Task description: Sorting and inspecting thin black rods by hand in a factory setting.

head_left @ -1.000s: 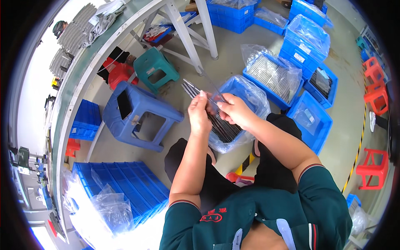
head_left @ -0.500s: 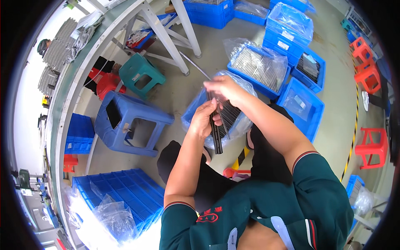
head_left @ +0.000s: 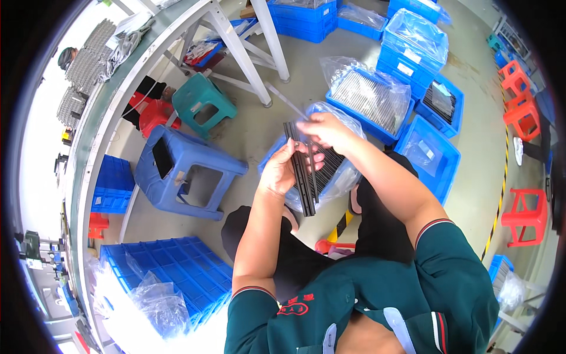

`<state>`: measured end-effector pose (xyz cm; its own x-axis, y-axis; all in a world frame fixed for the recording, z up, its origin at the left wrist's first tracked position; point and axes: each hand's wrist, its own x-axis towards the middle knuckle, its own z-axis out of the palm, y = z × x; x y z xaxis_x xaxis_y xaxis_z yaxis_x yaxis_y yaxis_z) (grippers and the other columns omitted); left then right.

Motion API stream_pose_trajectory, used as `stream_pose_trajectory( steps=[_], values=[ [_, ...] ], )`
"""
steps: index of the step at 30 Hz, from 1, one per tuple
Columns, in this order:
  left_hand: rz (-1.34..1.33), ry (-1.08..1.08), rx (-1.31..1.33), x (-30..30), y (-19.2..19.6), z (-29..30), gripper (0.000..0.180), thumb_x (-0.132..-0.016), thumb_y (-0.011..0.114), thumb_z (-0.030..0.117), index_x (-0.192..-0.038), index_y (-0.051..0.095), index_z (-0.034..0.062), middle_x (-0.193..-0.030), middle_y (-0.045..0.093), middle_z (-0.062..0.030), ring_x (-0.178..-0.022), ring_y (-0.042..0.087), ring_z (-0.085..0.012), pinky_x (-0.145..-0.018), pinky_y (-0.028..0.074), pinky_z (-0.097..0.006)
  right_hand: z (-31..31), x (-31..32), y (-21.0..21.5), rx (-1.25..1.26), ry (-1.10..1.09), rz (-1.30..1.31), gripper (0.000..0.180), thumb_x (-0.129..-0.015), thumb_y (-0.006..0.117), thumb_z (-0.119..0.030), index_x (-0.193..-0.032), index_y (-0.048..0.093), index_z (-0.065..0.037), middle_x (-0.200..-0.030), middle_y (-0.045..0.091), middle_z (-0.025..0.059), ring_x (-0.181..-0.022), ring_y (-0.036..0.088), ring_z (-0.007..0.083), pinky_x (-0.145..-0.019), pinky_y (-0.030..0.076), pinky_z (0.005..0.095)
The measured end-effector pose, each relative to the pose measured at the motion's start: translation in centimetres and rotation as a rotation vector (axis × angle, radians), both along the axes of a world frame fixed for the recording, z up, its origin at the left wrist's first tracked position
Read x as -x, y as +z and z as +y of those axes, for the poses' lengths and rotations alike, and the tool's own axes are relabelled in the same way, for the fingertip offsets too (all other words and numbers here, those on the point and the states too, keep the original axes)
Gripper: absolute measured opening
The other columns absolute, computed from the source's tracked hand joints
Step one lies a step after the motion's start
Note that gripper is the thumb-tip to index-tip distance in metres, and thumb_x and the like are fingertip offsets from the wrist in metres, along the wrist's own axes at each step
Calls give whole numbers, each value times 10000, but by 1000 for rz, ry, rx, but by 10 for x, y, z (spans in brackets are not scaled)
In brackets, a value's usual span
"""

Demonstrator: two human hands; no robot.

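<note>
My left hand (head_left: 282, 171) is closed around several long black metal bars (head_left: 303, 192), with holes or grooves along them. One thinner bar stands slightly apart at its fingers. Close above it, my right hand (head_left: 327, 131) is closed, its fingers at the upper part of the bars. A thin grey rod or strip (head_left: 284, 100), smeared by motion, extends up and left from the right fingers; its kind cannot be made out. Under both hands sits a blue bin lined with clear plastic (head_left: 348, 180), holding many dark bars (head_left: 331, 168).
A blue stool (head_left: 203, 156) with a dark phone (head_left: 162, 154) stands left, a green stool (head_left: 205, 105) beyond it. Blue crates of rods (head_left: 371, 97) stand ahead and right, beside a shallow blue crate (head_left: 427, 153). A workbench leg (head_left: 247, 71) rises at the far left.
The bars in my left hand have fanned out a little, and that hand has shifted slightly left. My right hand has moved slightly down and right, the grey strip still extending from it.
</note>
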<state>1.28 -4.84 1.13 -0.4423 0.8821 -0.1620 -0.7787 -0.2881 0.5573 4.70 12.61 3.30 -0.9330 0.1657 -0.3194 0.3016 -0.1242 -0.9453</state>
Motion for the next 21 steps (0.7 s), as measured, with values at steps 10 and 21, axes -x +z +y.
stream_pose_trajectory(
  steps=[10,21],
  values=[
    [-52,76,-18,7,3,-7,316,-878,542,407,-882,547,92,-784,432,-17,-617,371,-120,-554,356,-262,-22,13,-9,-37,106,133,302,-844,613,-292,-741,610,-8,-629,594,40,-530,537,91,-511,414,245],
    [-77,689,-28,45,9,-36,330,-904,495,412,-933,520,84,-772,442,-30,-602,385,-122,-546,372,-277,-25,-42,32,18,393,129,354,-913,485,-97,-1267,495,-119,-639,483,3,-499,389,40,-436,311,181]
  ],
)
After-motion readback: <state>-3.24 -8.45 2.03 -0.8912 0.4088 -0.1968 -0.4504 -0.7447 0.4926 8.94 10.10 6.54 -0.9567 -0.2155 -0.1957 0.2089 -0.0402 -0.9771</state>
